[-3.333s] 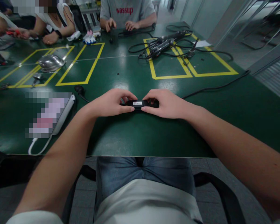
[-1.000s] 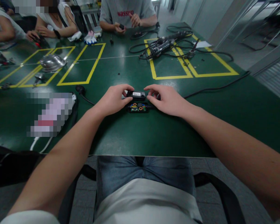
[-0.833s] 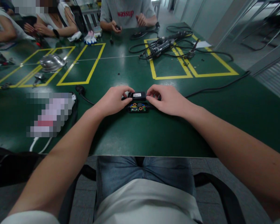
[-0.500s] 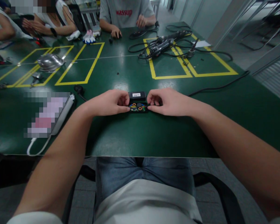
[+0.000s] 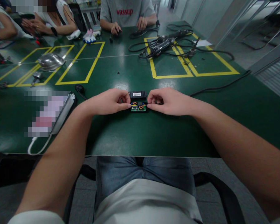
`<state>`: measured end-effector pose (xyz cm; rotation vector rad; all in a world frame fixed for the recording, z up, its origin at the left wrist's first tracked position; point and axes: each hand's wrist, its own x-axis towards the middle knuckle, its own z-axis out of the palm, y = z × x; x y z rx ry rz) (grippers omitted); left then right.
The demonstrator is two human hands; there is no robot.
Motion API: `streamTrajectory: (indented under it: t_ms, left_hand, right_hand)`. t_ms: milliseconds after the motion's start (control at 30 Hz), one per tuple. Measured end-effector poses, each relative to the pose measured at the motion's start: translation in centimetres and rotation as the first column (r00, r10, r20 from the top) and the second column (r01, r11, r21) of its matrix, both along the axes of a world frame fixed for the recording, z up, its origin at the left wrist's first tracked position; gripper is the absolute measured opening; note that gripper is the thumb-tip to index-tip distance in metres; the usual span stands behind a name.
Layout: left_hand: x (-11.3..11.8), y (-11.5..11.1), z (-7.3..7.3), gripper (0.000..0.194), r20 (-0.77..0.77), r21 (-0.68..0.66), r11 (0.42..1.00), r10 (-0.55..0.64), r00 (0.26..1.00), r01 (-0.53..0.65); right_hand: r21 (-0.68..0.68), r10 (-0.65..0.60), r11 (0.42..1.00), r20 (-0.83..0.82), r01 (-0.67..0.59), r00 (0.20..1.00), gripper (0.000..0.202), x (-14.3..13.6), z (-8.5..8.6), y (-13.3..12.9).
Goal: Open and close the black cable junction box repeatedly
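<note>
A small green circuit board with copper-wound coils and blue and yellow wires is at the black lower half of an open plastic case, close to the table's near edge. At its left end, my left hand is closed, thumb and index finger pinching the cable end. My right hand pinches the black cable at the opposite end. The fingertips hide the wire joints. Just behind the board lies the ribbed black case cover with a white label.
A plug and a phone with a white cable lie left. Farther back are a metal shell, gloves and a tangle of black cords with tools. Yellow tape marks the green table. People sit across.
The circuit board shows more of its green face and appears slightly raised or tilted in the case. Both hands keep their pinch, hardly shifting.
</note>
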<state>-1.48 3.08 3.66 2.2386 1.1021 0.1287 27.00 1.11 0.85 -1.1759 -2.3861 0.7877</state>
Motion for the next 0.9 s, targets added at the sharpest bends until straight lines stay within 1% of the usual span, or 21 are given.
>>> streamTrajectory:
  t_ms: [100, 200, 367, 800, 900]
  left_hand:
    - [-0.22, 0.05, 0.06, 0.022, 0.071, -0.015, 1.0, 0.01, 0.997, -0.009]
    - [-0.54, 0.1, 0.18, 0.024, 0.117, -0.029, 0.999, 0.018, 0.993, -0.015]
    - [-0.72, 0.18, 0.35, 0.019, 0.04, -0.02, 1.0, -0.002, 0.999, 0.003]
    - [-0.6, 0.21, 0.44, 0.019, 0.014, -0.083, 0.997, 0.007, 1.0, -0.006]
    - [-0.56, 0.28, 0.46, 0.018, 0.004, -0.081, 0.997, 0.008, 1.0, -0.008]
  right_hand:
    - [-0.004, -0.002, 1.0, -0.024, 0.002, 1.0, 0.006, 0.17, 0.21, 0.15]
    - [-0.021, -0.003, 1.0, -0.046, 0.002, 0.999, 0.006, 0.34, 0.33, 0.25]
    - [-0.049, 0.001, 0.999, -0.04, -0.003, 0.999, 0.009, 0.5, 0.48, 0.31]
    - [-0.114, 0.012, 0.993, -0.019, -0.014, 1.0, 0.011, 0.7, 0.5, 0.36]
    - [-0.112, 0.013, 0.994, -0.014, -0.014, 1.0, 0.01, 0.76, 0.46, 0.39]
